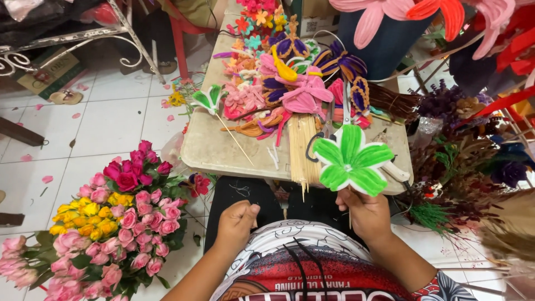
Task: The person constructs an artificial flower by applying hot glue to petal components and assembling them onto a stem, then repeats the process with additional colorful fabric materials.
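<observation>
Green flower (351,161), fuzzy with five rounded petals edged in white, faces up toward the camera above the tabletop (212,150) front edge, and the right hand (368,214) grips its thin stem from below. The stem runs nearly upright. The left hand (237,223) is clenched with nothing visible inside, near the edge, with free space between the hands.

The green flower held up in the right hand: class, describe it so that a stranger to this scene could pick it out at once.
Find the small beige table piled with colourful craft flowers. At its near edge, the right hand holds up the green flower. It is the only large, flat, bright green bloom, with five fuzzy petals edged in white; the neighbouring flowers are mostly pink, purple and orange.
</observation>
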